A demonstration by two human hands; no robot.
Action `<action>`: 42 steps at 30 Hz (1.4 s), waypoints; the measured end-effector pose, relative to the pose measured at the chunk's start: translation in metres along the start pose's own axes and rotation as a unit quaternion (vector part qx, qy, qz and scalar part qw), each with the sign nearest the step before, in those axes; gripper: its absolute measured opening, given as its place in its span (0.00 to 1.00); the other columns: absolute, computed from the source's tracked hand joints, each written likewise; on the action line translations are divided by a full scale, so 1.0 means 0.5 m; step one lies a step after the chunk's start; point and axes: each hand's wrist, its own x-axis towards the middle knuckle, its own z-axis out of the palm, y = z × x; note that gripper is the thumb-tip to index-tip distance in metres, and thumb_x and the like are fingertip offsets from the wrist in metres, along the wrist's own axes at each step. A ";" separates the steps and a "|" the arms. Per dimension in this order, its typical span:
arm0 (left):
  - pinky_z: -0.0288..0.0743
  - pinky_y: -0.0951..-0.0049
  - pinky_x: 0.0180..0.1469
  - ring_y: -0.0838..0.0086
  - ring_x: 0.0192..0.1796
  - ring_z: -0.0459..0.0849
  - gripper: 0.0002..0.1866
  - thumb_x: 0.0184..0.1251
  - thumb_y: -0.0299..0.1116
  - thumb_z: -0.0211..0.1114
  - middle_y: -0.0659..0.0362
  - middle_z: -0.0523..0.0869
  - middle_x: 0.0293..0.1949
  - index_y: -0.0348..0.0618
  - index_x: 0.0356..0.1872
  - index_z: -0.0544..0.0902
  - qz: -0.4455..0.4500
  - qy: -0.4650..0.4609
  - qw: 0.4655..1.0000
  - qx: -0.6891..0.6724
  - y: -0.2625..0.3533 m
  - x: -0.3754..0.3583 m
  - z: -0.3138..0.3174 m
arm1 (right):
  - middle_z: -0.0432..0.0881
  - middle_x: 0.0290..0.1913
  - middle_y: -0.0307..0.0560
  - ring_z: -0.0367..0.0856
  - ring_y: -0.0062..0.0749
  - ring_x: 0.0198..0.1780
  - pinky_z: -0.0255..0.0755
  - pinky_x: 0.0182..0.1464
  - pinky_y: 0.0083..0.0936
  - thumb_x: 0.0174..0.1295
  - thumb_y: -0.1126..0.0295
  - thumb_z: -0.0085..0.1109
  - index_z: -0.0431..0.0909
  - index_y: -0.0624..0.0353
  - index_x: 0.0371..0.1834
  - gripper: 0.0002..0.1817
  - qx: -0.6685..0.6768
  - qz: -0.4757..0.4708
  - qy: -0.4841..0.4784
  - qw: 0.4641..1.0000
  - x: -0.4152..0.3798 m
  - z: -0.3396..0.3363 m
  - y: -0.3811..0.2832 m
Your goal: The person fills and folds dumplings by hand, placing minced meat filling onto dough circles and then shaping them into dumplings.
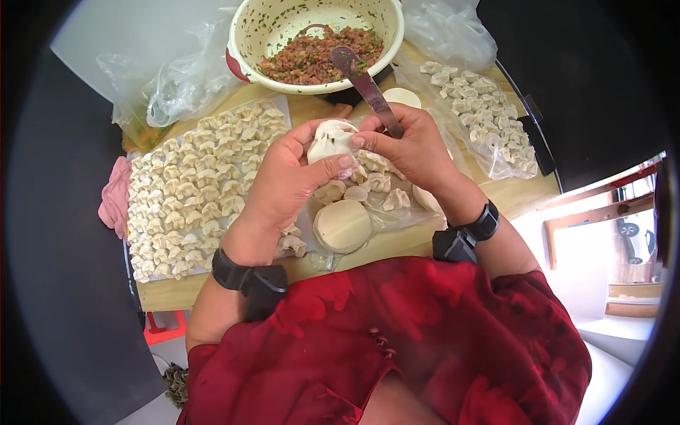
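Note:
Between my two hands, near the middle of the view, is a partly folded dumpling (331,139) of white dough. My left hand (287,170) holds its left side, thumb at the front edge. My right hand (414,145) pinches its right edge and also keeps a flat spatula (368,92), whose blade points up toward the bowl. Just below the hands lie several finished dumplings (377,182) and a stack of round wrappers (343,225) on clear plastic.
A cream bowl (244,60) of meat filling (304,60) stands at the back. Rows of dumplings (188,191) cover a board at left; more (485,113) lie at right on plastic. Plastic bags (188,81) are at the back left, a pink cloth (115,197) at the left edge.

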 end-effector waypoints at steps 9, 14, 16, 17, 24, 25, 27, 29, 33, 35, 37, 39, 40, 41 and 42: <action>0.79 0.82 0.39 0.82 0.38 0.84 0.15 0.64 0.26 0.66 0.60 0.85 0.41 0.36 0.51 0.79 0.008 0.025 1.000 0.009 -0.003 -0.004 0.000 | 0.80 0.31 0.32 0.72 0.10 0.32 0.67 0.34 0.13 0.56 0.71 0.70 0.80 0.61 0.33 0.08 -0.022 -0.027 -0.013 0.999 -0.008 -0.001 -0.013; 0.76 0.82 0.37 0.79 0.37 0.85 0.16 0.65 0.29 0.66 0.60 0.86 0.40 0.38 0.53 0.79 0.028 0.058 0.993 0.104 -0.015 -0.004 -0.007 | 0.79 0.27 0.33 0.71 0.13 0.30 0.68 0.33 0.16 0.59 0.70 0.66 0.80 0.61 0.33 0.07 -0.044 -0.038 -0.007 0.998 -0.011 0.005 -0.005; 0.75 0.82 0.37 0.80 0.37 0.84 0.16 0.64 0.29 0.66 0.60 0.86 0.39 0.38 0.52 0.79 0.029 0.065 0.990 0.119 -0.021 -0.005 -0.009 | 0.79 0.27 0.33 0.71 0.13 0.31 0.68 0.33 0.16 0.60 0.70 0.66 0.80 0.61 0.33 0.07 -0.051 -0.042 0.002 0.998 -0.009 0.009 -0.004; 0.75 0.82 0.37 0.80 0.37 0.84 0.15 0.65 0.30 0.66 0.60 0.86 0.39 0.38 0.51 0.80 0.034 0.074 0.990 0.118 -0.024 -0.004 -0.010 | 0.79 0.27 0.33 0.71 0.12 0.31 0.68 0.33 0.16 0.60 0.70 0.65 0.79 0.62 0.33 0.07 -0.057 -0.046 0.011 0.997 -0.008 0.010 -0.003; 0.77 0.79 0.40 0.78 0.38 0.84 0.14 0.67 0.30 0.65 0.59 0.86 0.40 0.37 0.50 0.80 0.013 0.086 0.996 0.017 -0.040 0.000 -0.015 | 0.78 0.26 0.33 0.70 0.12 0.30 0.67 0.32 0.16 0.59 0.71 0.66 0.80 0.62 0.33 0.06 -0.011 -0.020 0.022 0.999 -0.013 0.020 -0.003; 0.77 0.79 0.40 0.78 0.38 0.84 0.14 0.67 0.30 0.65 0.59 0.86 0.40 0.37 0.50 0.80 0.012 0.085 0.996 0.017 -0.040 0.000 -0.014 | 0.78 0.25 0.33 0.71 0.12 0.29 0.67 0.32 0.16 0.59 0.71 0.66 0.80 0.62 0.33 0.07 -0.015 -0.035 0.021 0.999 -0.011 0.018 0.002; 0.79 0.77 0.44 0.77 0.40 0.84 0.14 0.66 0.29 0.64 0.57 0.86 0.41 0.36 0.51 0.79 0.023 0.068 0.997 0.026 -0.034 -0.001 -0.010 | 0.78 0.25 0.32 0.71 0.12 0.29 0.68 0.31 0.16 0.59 0.70 0.66 0.80 0.62 0.33 0.07 -0.019 -0.050 0.019 0.998 -0.010 0.011 0.003; 0.79 0.77 0.45 0.77 0.41 0.84 0.14 0.66 0.28 0.64 0.56 0.85 0.42 0.35 0.51 0.79 0.028 0.058 0.996 0.055 -0.025 -0.003 -0.014 | 0.81 0.32 0.34 0.74 0.11 0.33 0.70 0.34 0.13 0.59 0.72 0.67 0.79 0.63 0.36 0.07 -0.070 -0.017 0.013 0.997 -0.011 0.001 -0.001; 0.80 0.77 0.45 0.78 0.41 0.84 0.15 0.64 0.25 0.65 0.56 0.86 0.42 0.33 0.51 0.79 0.038 0.058 0.993 0.097 -0.027 -0.002 -0.021 | 0.81 0.31 0.34 0.74 0.11 0.32 0.70 0.33 0.13 0.59 0.72 0.67 0.79 0.63 0.36 0.07 -0.060 0.000 0.014 0.998 -0.011 0.003 0.000; 0.80 0.77 0.44 0.78 0.41 0.84 0.15 0.64 0.25 0.66 0.57 0.86 0.41 0.34 0.50 0.79 0.030 0.068 0.992 0.106 -0.031 -0.002 -0.026 | 0.81 0.30 0.34 0.73 0.11 0.31 0.69 0.32 0.13 0.59 0.71 0.67 0.80 0.63 0.37 0.08 -0.034 -0.013 0.013 0.999 -0.014 0.010 -0.006; 0.79 0.78 0.44 0.79 0.41 0.84 0.14 0.63 0.26 0.66 0.58 0.86 0.40 0.34 0.50 0.80 0.021 0.077 0.990 0.115 -0.034 -0.003 -0.026 | 0.81 0.30 0.34 0.74 0.11 0.31 0.69 0.33 0.13 0.59 0.71 0.68 0.80 0.63 0.37 0.08 -0.050 -0.003 0.010 0.999 -0.017 0.010 -0.010; 0.78 0.81 0.39 0.81 0.39 0.84 0.12 0.62 0.27 0.68 0.60 0.86 0.40 0.36 0.47 0.82 0.032 0.091 0.987 0.127 -0.034 -0.003 -0.023 | 0.81 0.30 0.34 0.74 0.12 0.32 0.70 0.33 0.13 0.59 0.71 0.68 0.80 0.63 0.37 0.09 -0.065 0.006 0.006 0.998 -0.018 0.009 -0.007; 0.78 0.81 0.39 0.81 0.39 0.84 0.12 0.62 0.27 0.68 0.60 0.86 0.40 0.36 0.47 0.82 0.032 0.091 0.987 0.127 -0.034 -0.003 -0.023 | 0.81 0.30 0.34 0.75 0.12 0.32 0.70 0.33 0.13 0.58 0.71 0.68 0.81 0.64 0.37 0.09 -0.084 -0.011 0.005 0.996 -0.017 0.007 -0.001; 0.77 0.83 0.37 0.82 0.38 0.83 0.12 0.61 0.27 0.69 0.61 0.86 0.39 0.37 0.45 0.83 0.036 0.099 0.983 0.151 -0.034 -0.004 -0.024 | 0.81 0.30 0.34 0.75 0.13 0.32 0.70 0.33 0.14 0.58 0.71 0.68 0.81 0.64 0.37 0.09 -0.104 -0.028 0.004 0.994 -0.016 0.007 0.003; 0.76 0.84 0.34 0.83 0.37 0.83 0.11 0.61 0.28 0.69 0.61 0.86 0.37 0.38 0.44 0.84 0.039 0.107 0.978 0.176 -0.035 -0.004 -0.024 | 0.81 0.30 0.34 0.75 0.13 0.32 0.70 0.33 0.14 0.58 0.71 0.68 0.81 0.64 0.37 0.09 -0.104 -0.029 0.004 0.994 -0.016 0.007 0.002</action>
